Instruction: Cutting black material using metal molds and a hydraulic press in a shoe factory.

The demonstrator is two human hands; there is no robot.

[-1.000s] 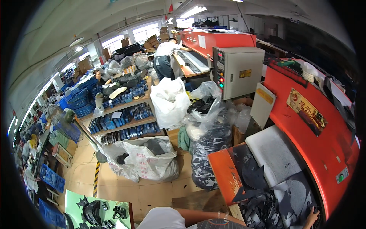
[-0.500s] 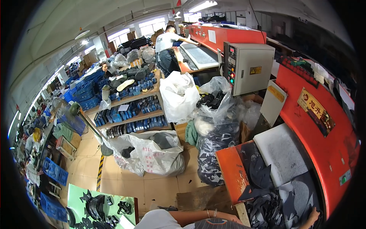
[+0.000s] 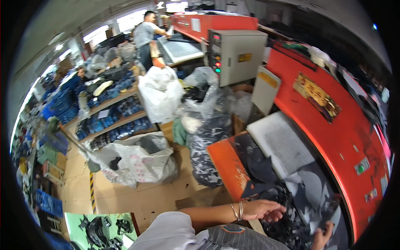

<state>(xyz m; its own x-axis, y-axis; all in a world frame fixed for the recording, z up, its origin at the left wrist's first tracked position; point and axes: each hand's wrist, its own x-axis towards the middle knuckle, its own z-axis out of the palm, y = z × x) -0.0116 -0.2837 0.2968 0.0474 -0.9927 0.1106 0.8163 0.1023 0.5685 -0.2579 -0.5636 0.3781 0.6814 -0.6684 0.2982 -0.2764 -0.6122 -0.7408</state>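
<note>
My left hand (image 3: 264, 209), with bangles at the wrist, hovers over a heap of black cut scraps (image 3: 283, 227). Its fingers are loosely bent and apart, and nothing shows in them. At the lower right, my right hand (image 3: 322, 237) has its thumb and fingers apart. A blurred dark piece (image 3: 332, 207) lies just beyond these fingertips; whether they touch it I cannot tell. Grey cut sheet material (image 3: 310, 187) covers the near part of the machine bed, in front of a worn white cutting board (image 3: 283, 141).
The red press beam (image 3: 310, 108) spans the right side above the bed. An orange plate (image 3: 227, 162) adjoins the scraps. Stuffed bags (image 3: 206, 154) and a white sack (image 3: 146, 160) stand on the floor. A green table (image 3: 75, 231) holds black pieces. Another person (image 3: 143, 37) works at the far press.
My left hand has lifted and come fully into sight over the scraps. My right hand has shifted left and down. The whole view has swung to the right.
</note>
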